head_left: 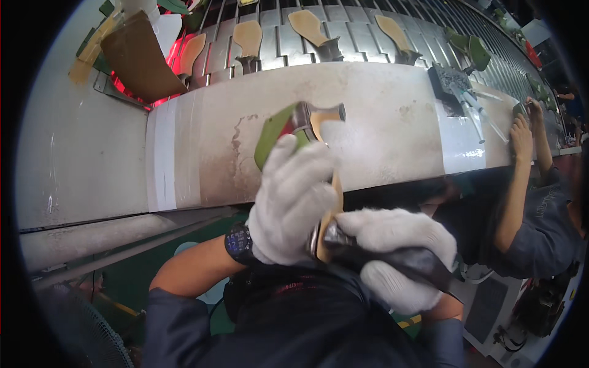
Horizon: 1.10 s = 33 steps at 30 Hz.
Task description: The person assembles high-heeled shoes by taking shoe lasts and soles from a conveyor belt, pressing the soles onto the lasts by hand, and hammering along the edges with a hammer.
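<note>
Below the bench edge, my white-gloved left hand [291, 196] is closed around a shoe on a green last [273, 136]. The shoe has a tan sole [335, 187] and a dark heel [335, 113] pointing away from me. Its toe end hangs toward my body, and my palm hides much of its side. My gloved right hand [402, 248] is closed around a dark, shiny, tapering piece [420, 265] close to the toe. What kind of thing that is, I cannot tell; fingers cover part of it and some of it is blurred.
A pale, stained bench [386, 135] runs in front of me. Behind it, a slatted metal conveyor [356, 46] carries several tan soles [247, 38] with heels. A dark block [448, 86] with syringe-like tools [471, 113] stands at right, near a co-worker's hands [524, 126]. Red light glows behind a brown flap [138, 58].
</note>
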{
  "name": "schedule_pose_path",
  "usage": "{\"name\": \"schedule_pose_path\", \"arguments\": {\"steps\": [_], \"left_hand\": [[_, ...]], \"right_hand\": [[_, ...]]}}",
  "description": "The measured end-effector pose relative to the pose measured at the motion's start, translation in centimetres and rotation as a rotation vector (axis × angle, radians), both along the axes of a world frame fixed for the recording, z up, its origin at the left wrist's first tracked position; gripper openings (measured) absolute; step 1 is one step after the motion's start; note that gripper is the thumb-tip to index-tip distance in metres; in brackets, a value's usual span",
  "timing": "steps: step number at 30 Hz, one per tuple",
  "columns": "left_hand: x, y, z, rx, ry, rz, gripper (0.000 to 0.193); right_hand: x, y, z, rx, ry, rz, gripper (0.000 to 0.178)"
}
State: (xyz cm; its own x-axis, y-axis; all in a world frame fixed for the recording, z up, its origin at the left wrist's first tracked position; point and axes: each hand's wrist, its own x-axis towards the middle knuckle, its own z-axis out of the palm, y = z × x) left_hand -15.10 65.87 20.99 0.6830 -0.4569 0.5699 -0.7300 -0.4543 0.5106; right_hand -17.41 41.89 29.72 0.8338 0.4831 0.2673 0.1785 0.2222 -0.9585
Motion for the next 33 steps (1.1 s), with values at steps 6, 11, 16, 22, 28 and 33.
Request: {"name": "schedule_pose_path", "arguments": {"steps": [6, 11, 16, 22, 28, 33], "left_hand": [[0.5, 0.2, -5.8, 0.076, -0.3, 0.318, 0.065], [0.2, 0.1, -6.3, 0.08, -0.3, 0.327, 0.063], [-0.1, 0.0, -6.2, 0.076, -0.253, 0.33, 0.061], [0.0, -0.2, -5.9, 0.08, -0.255, 0.321, 0.059], [0.2, -0.3, -4.9, 0.103, -0.132, 0.325, 0.027], [0.3, -1.0, -4.6, 0.002, -0.109, 0.316, 0.028]], "right_hand": [[-1.6, 1.8, -7.8, -0.078, 0.4, -0.376, 0.033], [0.4, 0.9, -7.7, 0.053, 0.389, -0.291, 0.029], [3.4, 0.7, -7.9, 0.203, 0.486, -0.316, 0.033], [8.5, 0.0, -2.7, -0.285, 0.304, 0.004, 0.038], [7.9, 1.3, -1.2, -0.53, -0.076, 0.147, 0.01], [5.6, 2.2, -3.3, -0.35, -0.073, 0.041, 0.012]]}}
